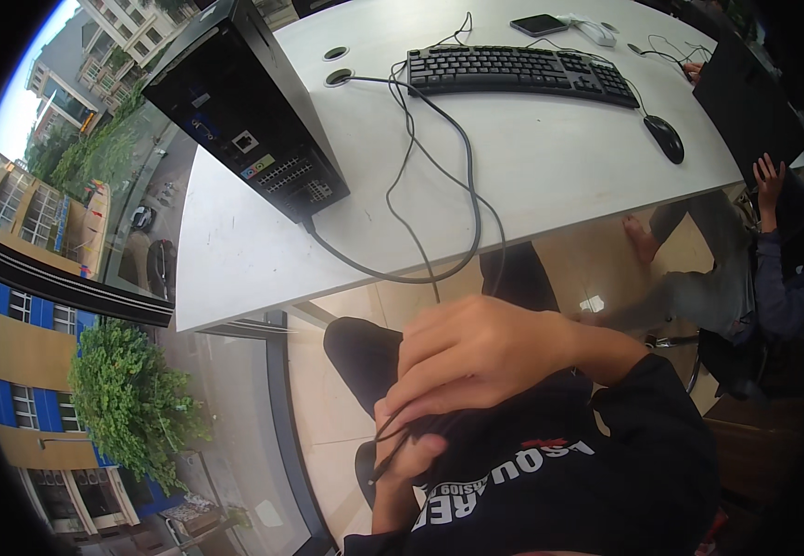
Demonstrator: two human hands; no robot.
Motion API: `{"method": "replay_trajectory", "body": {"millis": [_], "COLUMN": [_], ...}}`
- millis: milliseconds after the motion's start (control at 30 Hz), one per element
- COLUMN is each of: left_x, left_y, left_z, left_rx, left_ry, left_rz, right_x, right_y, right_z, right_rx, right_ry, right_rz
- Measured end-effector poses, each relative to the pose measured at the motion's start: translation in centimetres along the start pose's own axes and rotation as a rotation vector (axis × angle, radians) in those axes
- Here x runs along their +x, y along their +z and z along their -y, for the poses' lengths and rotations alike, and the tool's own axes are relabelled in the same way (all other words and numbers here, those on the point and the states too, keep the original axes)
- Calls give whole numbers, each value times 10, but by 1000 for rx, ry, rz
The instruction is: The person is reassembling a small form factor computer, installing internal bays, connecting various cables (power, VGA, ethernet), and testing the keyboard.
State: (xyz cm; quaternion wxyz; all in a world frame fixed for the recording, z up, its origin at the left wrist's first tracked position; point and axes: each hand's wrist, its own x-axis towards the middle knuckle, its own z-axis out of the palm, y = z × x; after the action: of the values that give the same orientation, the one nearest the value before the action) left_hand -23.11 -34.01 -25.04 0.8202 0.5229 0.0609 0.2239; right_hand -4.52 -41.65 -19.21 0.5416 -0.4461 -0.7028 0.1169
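In front of my torso, both hands are close together on a thin black cable (380,454). My right hand (485,357) is closed, knuckles up, its fingertips pinching the cable. Below it, my left hand (405,458) is partly covered by the right, its thumb and fingers closed about the same cable. One dark end of it pokes out beside the left hand. A thin grey cable (391,196) runs over the desk edge and down behind my right hand. A black computer tower (244,120) stands at the desk's left, its port side facing me.
A thicker cable (474,185) loops from the tower to a desk hole. On the white desk (550,157) are a black keyboard (522,71), a mouse (664,139) and a phone (539,24). Another person's hand (769,181) is at a dark panel (749,102). Windows (226,417) border the left.
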Motion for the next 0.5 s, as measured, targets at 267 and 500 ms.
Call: {"method": "replay_trajectory", "body": {"millis": [267,500], "left_x": [-4,-8], "left_y": [-14,-42], "left_z": [-1,1], "left_rx": [178,-317], "left_ry": [-332,-106], "left_rz": [82,-125], "right_x": [-17,-53], "right_y": [16,-7], "right_z": [-16,10], "right_rx": [-280,-459], "right_ry": [131,182], "right_rz": [-72,-432]}}
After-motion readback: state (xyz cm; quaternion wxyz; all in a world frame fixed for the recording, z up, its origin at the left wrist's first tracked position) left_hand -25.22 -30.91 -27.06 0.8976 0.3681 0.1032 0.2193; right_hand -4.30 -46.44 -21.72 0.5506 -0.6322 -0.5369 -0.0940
